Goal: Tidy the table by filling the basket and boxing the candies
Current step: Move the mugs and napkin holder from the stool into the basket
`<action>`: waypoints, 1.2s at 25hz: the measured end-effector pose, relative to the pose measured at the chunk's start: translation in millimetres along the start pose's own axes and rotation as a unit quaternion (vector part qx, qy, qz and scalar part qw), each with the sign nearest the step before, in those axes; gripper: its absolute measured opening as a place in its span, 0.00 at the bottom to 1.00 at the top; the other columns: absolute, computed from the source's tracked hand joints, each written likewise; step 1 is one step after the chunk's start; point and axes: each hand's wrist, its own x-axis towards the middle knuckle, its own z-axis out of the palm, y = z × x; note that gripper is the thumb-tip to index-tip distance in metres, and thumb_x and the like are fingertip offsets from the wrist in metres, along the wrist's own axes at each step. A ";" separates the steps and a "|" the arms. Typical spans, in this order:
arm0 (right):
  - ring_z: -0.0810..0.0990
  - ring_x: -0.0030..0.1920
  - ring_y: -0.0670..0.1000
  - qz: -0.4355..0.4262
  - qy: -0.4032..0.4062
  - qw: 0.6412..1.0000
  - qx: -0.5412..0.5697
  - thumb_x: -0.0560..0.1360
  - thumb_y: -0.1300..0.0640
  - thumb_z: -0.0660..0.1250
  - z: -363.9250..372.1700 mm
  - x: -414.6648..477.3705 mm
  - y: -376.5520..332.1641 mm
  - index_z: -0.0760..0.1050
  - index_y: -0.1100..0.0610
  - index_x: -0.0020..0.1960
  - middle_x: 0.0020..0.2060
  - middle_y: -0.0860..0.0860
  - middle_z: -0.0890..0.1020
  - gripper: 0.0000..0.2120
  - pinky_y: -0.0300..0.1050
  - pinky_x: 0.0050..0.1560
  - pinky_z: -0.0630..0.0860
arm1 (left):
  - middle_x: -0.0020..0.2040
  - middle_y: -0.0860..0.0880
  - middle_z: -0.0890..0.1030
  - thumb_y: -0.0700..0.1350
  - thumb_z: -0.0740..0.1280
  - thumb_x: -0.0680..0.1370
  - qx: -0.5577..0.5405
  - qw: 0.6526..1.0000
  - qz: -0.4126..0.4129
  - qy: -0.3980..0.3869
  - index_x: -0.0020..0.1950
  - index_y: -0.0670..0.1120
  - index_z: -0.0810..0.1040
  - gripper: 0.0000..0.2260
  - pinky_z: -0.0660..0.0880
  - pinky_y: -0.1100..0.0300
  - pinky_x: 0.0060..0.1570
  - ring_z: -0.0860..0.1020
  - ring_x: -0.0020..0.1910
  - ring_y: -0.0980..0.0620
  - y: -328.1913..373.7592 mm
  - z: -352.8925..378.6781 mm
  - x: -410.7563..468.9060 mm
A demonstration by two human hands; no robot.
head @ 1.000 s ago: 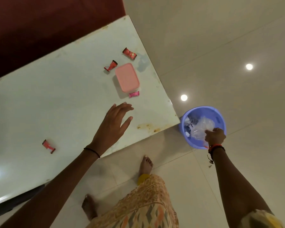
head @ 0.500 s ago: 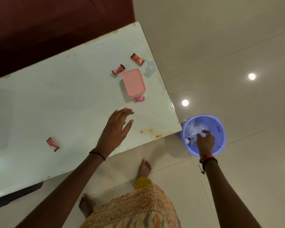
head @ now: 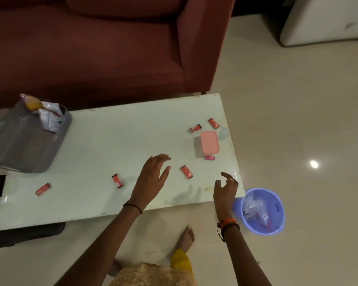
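Several red-wrapped candies lie scattered on the pale table (head: 103, 153): one (head: 186, 171) just right of my left hand, one (head: 117, 181) to its left, one (head: 42, 189) far left. A closed pink box (head: 209, 144) stands near the right end, with two candies (head: 195, 128) behind it and a pink one (head: 209, 158) in front. A grey basket (head: 27, 141) holding packets sits at the left end. My left hand (head: 153, 178) hovers open over the table. My right hand (head: 225, 187) is open and empty above the table's right front corner.
A blue bin (head: 261, 211) with clear plastic wrappers stands on the floor by the table's right front corner. A dark red sofa (head: 103, 48) runs behind the table. My bare foot (head: 186, 238) is on the tiles below the table's front edge.
My right hand has left the blue bin, with the plastic staying inside, and moved up-left over the table corner. The view has swung back, showing the whole table and basket.
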 end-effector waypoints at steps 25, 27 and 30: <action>0.70 0.64 0.59 -0.206 -0.273 0.929 -0.137 0.75 0.67 0.60 346.2 -377.2 -166.5 0.72 0.59 0.62 0.63 0.59 0.71 0.16 0.45 0.64 0.66 | 0.64 0.46 0.75 0.46 0.61 0.79 -0.094 0.935 -0.282 0.195 0.64 0.46 0.72 0.13 0.67 0.60 0.64 0.71 0.65 0.53 -360.2 -299.7 -282.9; 0.68 0.66 0.57 -0.221 -0.304 0.913 -0.156 0.76 0.66 0.59 369.7 -390.7 -165.4 0.71 0.59 0.63 0.63 0.58 0.71 0.16 0.41 0.62 0.64 | 0.64 0.46 0.75 0.46 0.60 0.80 -0.101 0.925 -0.304 0.207 0.64 0.46 0.71 0.13 0.67 0.60 0.63 0.71 0.65 0.52 -376.0 -304.3 -284.2; 0.68 0.65 0.57 -0.235 -0.348 0.889 -0.183 0.76 0.65 0.60 410.1 -404.0 -165.1 0.71 0.59 0.64 0.63 0.57 0.71 0.17 0.40 0.59 0.63 | 0.63 0.45 0.76 0.45 0.60 0.80 -0.104 0.912 -0.326 0.224 0.64 0.46 0.71 0.13 0.70 0.53 0.64 0.72 0.64 0.48 -404.7 -313.0 -283.3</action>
